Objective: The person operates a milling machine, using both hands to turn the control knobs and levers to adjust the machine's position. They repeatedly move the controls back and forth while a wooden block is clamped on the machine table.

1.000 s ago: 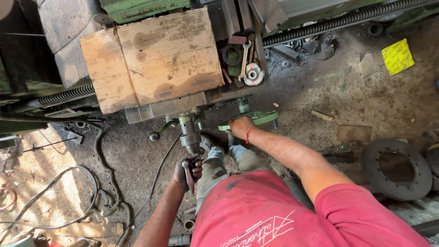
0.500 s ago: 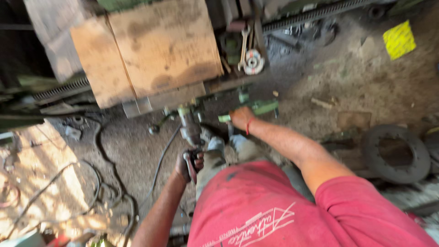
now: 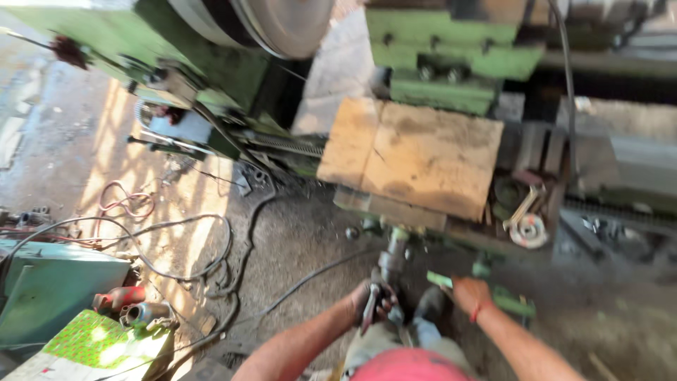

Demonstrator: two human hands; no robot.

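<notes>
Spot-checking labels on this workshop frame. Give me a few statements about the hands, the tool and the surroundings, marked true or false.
1. The left hand grips a power tool. True.
2. The right hand rests on a green metal piece. True.
3. A wooden board lies on the green machine. True.
4. Both hands hold the wooden board. False: neither hand touches it.
5. The floor at left has no cables. False: cables loop across it.

Dirty floor carries black cables, a pink cord and a green box at left.
</notes>
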